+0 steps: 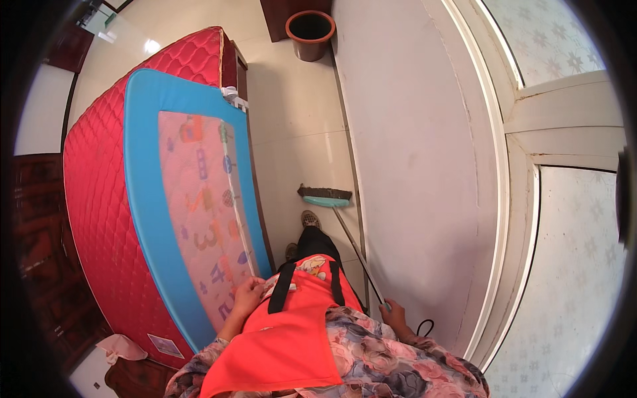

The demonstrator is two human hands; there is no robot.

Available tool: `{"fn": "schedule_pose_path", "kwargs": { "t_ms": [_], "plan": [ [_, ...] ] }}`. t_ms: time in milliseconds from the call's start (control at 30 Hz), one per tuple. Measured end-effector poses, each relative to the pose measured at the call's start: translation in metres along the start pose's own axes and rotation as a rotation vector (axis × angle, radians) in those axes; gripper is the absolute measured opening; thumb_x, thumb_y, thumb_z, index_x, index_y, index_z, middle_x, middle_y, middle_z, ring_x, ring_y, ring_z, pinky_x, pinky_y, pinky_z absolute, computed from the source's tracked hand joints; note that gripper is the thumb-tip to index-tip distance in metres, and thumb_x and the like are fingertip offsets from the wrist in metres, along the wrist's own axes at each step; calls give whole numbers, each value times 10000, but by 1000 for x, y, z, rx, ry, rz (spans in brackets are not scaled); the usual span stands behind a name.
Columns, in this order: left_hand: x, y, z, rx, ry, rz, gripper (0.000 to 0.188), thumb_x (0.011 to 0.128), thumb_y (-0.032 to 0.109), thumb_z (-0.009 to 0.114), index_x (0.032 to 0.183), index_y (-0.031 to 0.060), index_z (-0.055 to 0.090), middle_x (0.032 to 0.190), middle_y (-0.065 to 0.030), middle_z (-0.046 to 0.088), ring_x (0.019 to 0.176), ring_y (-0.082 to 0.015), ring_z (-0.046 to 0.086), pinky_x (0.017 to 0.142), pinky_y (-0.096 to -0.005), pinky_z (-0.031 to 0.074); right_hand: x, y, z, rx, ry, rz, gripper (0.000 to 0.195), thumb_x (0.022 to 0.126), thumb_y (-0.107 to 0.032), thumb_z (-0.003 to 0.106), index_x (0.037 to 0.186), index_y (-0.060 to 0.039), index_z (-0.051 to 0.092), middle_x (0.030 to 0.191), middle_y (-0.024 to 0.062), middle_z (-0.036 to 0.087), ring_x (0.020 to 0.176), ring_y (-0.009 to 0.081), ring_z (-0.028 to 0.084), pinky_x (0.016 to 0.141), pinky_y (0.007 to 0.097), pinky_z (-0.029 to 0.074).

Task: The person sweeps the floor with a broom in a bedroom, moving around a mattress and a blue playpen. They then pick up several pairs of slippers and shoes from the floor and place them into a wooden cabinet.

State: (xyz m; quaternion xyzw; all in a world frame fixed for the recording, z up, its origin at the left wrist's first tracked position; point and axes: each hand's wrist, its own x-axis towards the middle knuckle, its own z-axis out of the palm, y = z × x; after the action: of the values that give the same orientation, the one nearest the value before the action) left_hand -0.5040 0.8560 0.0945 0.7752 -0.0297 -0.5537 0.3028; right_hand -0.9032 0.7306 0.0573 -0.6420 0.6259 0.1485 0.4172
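Note:
My right hand [394,316] is closed around the upper end of a long-handled broom [326,201]. Its thin metal handle slants down beside the wall to a pale green head with dark bristles, which rests on the floor just ahead of my foot. My left hand [249,295] is at the edge of my red apron [293,343], beside the blue bed rail [144,199]. Its fingers are curled, and whether they pinch anything is hidden. The rail has a mesh panel printed with numbers and shapes.
To the left is a mattress with a red quilted cover [94,174] behind the rail. A wall [413,149] with a window [572,248] runs along the right. Ahead, a brown bin [311,49] stands against the wall. Tiled floor [283,149] forms a narrow aisle between bed and wall.

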Motion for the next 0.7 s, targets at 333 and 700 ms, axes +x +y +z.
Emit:
{"fn": "schedule_pose_path", "kwargs": {
  "t_ms": [333,700],
  "plan": [
    [14,-8,-8,59,-11,-17,115,760,68,449,842,12,507,656,-26,526,584,-81,478,548,-207,389,189,-107,10,-5,-2,-71,416,726,-297,512,1058,-47,495,1057,182,489,991,312,455,844,353,360],
    [13,35,2,-14,0,-30,107,764,58,437,835,13,504,632,-9,495,541,-59,435,492,-187,351,145,-103,-4,-28,19,-39,391,756,-365,436,906,-9,500,813,221,545,784,372,516,688,408,407]
  ]
}}
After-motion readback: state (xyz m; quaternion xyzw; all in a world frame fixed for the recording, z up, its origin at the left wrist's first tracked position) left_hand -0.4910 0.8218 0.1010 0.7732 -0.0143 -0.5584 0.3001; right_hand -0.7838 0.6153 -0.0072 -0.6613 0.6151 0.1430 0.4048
